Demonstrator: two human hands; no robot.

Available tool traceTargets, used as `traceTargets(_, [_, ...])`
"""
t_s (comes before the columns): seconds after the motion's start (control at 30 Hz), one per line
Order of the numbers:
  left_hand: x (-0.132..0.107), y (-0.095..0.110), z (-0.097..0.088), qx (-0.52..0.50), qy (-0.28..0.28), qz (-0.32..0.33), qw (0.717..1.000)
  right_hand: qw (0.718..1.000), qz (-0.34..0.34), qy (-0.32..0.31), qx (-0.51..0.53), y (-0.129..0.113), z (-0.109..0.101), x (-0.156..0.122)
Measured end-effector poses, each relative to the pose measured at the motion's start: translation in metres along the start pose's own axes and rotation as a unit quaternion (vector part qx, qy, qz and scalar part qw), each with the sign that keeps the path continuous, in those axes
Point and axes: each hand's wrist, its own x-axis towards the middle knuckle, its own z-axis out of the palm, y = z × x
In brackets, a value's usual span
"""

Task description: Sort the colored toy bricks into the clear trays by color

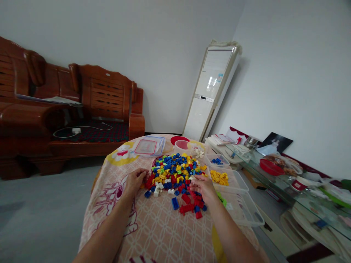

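A heap of toy building blocks (175, 170) in blue, yellow, red, green and white covers the middle of the table. At its left edge, my left hand (136, 179) is closed, the fingertips pinched together beside some red blocks; anything between them is too small to make out. On the right side of the heap, my right hand (202, 185) pinches a small white block (192, 178) between thumb and fingers. Closer to me lie a blue block (174, 204) and several red blocks (187, 208). A larger white block (157, 190) lies at the front left of the heap.
Clear bins along the right hold yellow blocks (219, 178), blue blocks (216, 161) and green blocks (221, 199). White pieces (198, 152) sit behind the heap, near a round tub (182, 146). Lids (146, 147) lie at the back left. A cluttered glass table (309, 208) stands right.
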Motion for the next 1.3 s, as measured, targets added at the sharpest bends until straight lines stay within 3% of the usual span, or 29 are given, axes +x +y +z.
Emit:
traceTargets(0.13, [0.001, -0.004, -0.001, 0.006, -0.005, 0.010, 1.000, 0.986, -0.137, 0.095, 0.001, -0.060, 0.016, 0.046])
traceTargets(0.23, [0.000, -0.003, -0.001, 0.009, -0.010, 0.012, 1.000, 0.979, -0.160, 0.128, -0.007, -0.080, 0.022, 0.061])
traceTargets(0.3, [-0.001, 0.000, 0.000, 0.005, -0.010, 0.009, 1.000, 0.977, -0.163, 0.137, -0.026, -0.064, 0.023, 0.051])
traceTargets(0.43, [-0.004, 0.004, 0.002, -0.006, -0.008, 0.006, 1.000, 0.961, -0.198, 0.069, -0.179, 0.015, 0.026, -0.003])
traceTargets(0.57, [-0.006, 0.005, 0.004, -0.010, 0.003, 0.006, 1.000, 0.896, -0.314, 0.051, -0.311, 0.075, 0.032, -0.055])
traceTargets(0.73, [-0.006, 0.003, 0.002, -0.010, 0.008, 0.015, 1.000, 0.775, -0.442, -0.035, -0.450, 0.087, 0.052, -0.061])
traceTargets(0.93, [-0.004, 0.000, 0.000, 0.000, -0.002, 0.021, 1.000, 0.663, -0.442, -0.118, -0.592, 0.089, 0.095, -0.041])
traceTargets(1.07, [-0.003, -0.001, 0.000, -0.021, -0.005, 0.020, 1.000, 0.670, -0.439, -0.105, -0.589, 0.096, 0.095, -0.046])
traceTargets(1.3, [-0.006, 0.002, 0.000, -0.011, -0.005, 0.023, 1.000, 0.719, -0.473, -0.037, -0.508, 0.099, 0.063, -0.070])
